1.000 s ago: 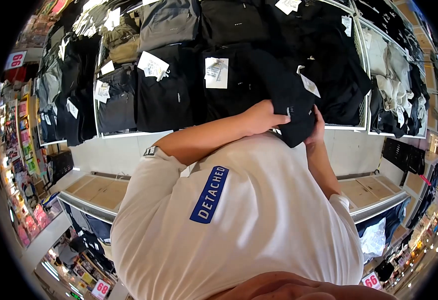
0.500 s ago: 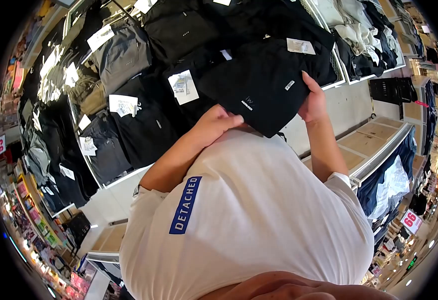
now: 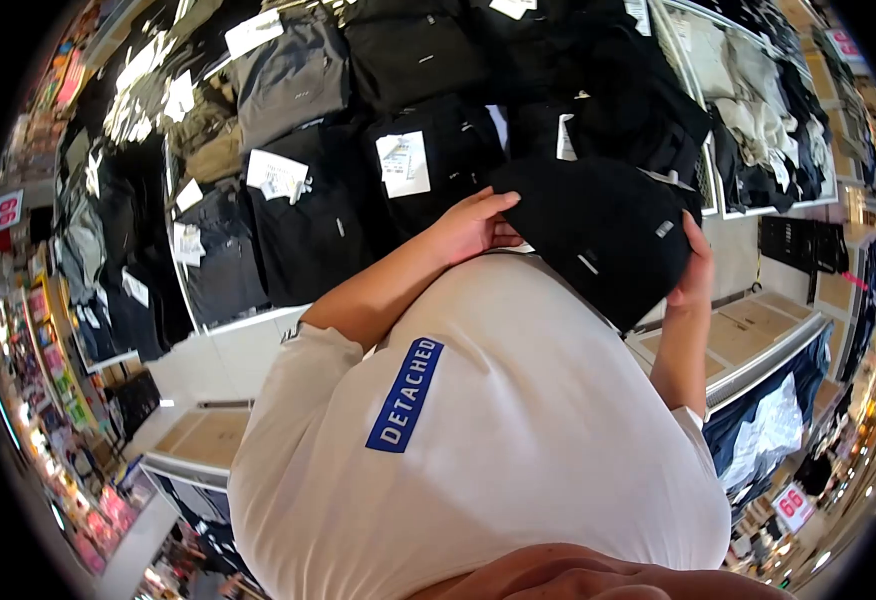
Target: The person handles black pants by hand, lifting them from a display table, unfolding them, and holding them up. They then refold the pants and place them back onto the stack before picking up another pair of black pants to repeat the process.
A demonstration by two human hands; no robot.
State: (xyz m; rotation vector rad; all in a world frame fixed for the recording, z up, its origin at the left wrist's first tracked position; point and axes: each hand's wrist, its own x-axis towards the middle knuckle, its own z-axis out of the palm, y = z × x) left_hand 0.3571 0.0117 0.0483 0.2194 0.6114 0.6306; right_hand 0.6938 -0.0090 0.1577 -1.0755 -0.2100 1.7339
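A folded black garment [image 3: 603, 225] is held up in front of my chest, with two small pale labels on its face. My left hand [image 3: 480, 222] grips its left edge, thumb on top and fingers underneath. At the opposite edge, my right hand [image 3: 695, 268] has its thumb on the near face, and its other fingers are mostly hidden. A white paper tag [image 3: 666, 178] pokes out along the far edge. Just beyond it lie other folded black garments [image 3: 438, 160] on a display rack, one carrying a white price tag [image 3: 403, 164].
A folded grey garment [image 3: 293, 72] and a dark grey one [image 3: 220, 255] lie on the rack at left. Pale garments [image 3: 743, 75] fill another rack at right. A black basket [image 3: 800, 245] and wooden panels [image 3: 748, 335] stand beyond my right arm.
The garment has shifted right and down in the picture and turned a little. My left hand has moved from its lower edge to its upper left edge. My right hand keeps hold.
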